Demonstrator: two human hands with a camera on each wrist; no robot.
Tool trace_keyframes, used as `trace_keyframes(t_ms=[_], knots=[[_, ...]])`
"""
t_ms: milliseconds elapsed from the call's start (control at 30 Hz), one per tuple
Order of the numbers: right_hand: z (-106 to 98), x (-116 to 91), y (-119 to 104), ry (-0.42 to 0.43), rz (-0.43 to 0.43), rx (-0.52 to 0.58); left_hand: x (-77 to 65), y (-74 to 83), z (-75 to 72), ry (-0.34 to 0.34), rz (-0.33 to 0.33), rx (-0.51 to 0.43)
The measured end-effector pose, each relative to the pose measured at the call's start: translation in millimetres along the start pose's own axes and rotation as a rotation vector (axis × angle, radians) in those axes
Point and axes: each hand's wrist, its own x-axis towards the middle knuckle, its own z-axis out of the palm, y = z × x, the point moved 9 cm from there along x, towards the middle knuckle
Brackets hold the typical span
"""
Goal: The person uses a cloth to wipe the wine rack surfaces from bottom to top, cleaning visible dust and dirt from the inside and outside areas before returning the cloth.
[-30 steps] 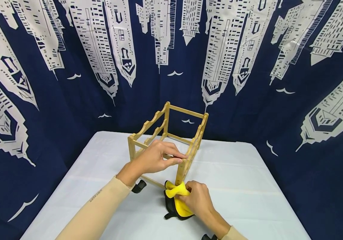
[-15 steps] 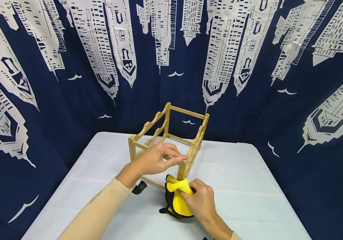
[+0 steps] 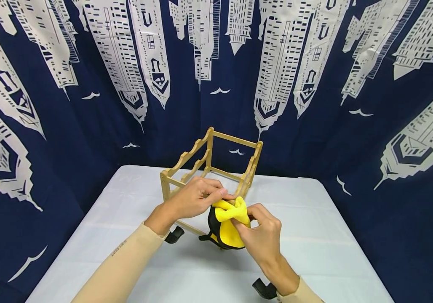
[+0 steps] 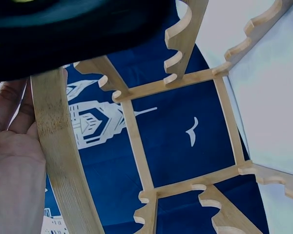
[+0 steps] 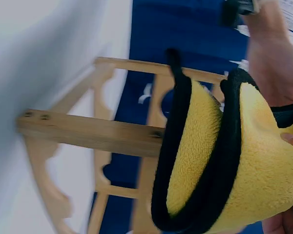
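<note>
Around the near right corner of the wooden rack: the yellow cloth hangs bunched against the upright post, hiding most of it; whether it wraps the post fully cannot be told.
Right hand: at the outer side of that rack corner, thumb and fingers pinching a fold of the cloth.
Left hand: over the rack's near top rail, beside the same corner, seemingly gripping the wood; its fingertips are partly hidden.
Progress on the post: the work looks like wiping and seems partway along, with the rack standing upright and the cloth up at the post's top end.
Unfinished: the cloth is not yet laid aside and both hands are engaged, so this corner is probably incomplete; nothing on the bare wood tells which other rails have been wiped.
Cloth's make: thick, plush yellow nap, soft enough to roll into folds, edged in black binding, with a black loop sticking out below the rack's near top rail.
Rack's make: pale, grained wood, a box-like frame of straight posts and bars, its long rails cut in rounded scallops; dark screw heads show on one bar.
Table: beneath the rack, white and softly creased.
Backdrop: behind the rack, navy fabric printed with white towers, tips downward.
</note>
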Motion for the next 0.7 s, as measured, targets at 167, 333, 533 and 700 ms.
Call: trace_keyframes(t_ms=[167, 333, 533, 700], knots=[[-8.7, 10.8, -2.2, -0.01, -0.003, 0.029, -1.4, -1.6, 0.3, 0.01, -0.037, -0.028], [-19.7, 10.0, 6.3, -0.036, -0.001, 0.029, -2.9, -0.3, 1.0, 0.033, -0.064, -0.045], [-44.4, 9.9, 29.4, -0.019, 0.053, 0.001, 1.4, 8.3, 4.3, 0.092, -0.087, 0.119], [-68.8, 11.4, 51.1, 0.037, 0.074, -0.066, 2.9, 18.0, 14.8, 0.142, -0.171, 0.29]])
